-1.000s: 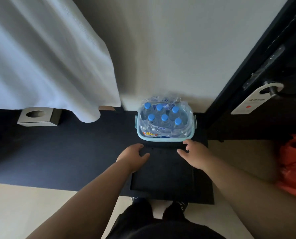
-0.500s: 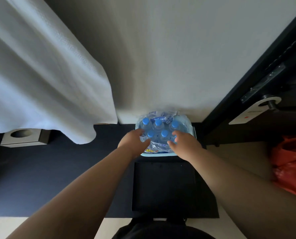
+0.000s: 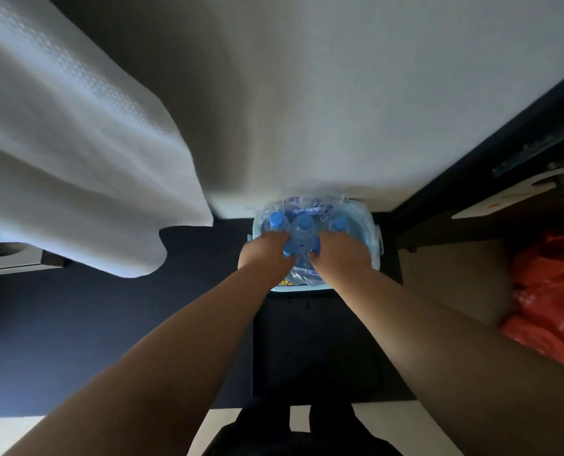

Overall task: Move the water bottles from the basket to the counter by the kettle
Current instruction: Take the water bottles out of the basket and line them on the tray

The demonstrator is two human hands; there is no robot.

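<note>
A shrink-wrapped pack of water bottles (image 3: 303, 225) with blue caps stands in a light blue basket (image 3: 369, 232) against the white wall. My left hand (image 3: 263, 255) grips the pack's near left side, fingers curled among the caps. On the near right side my right hand (image 3: 341, 255) does the same. Both hands hide the nearer caps and most of the wrap. No kettle shows in the head view.
A black tray (image 3: 317, 343) lies on the dark surface just before the basket. A white cloth (image 3: 76, 166) hangs at the left over a grey box with a round hole (image 3: 7, 256). A dark door with a hanging tag (image 3: 504, 199) and a red bag (image 3: 553, 291) are on the right.
Both hands went forward from the black tray's far edge onto the pack and closed on it. My head has come closer to the basket.
</note>
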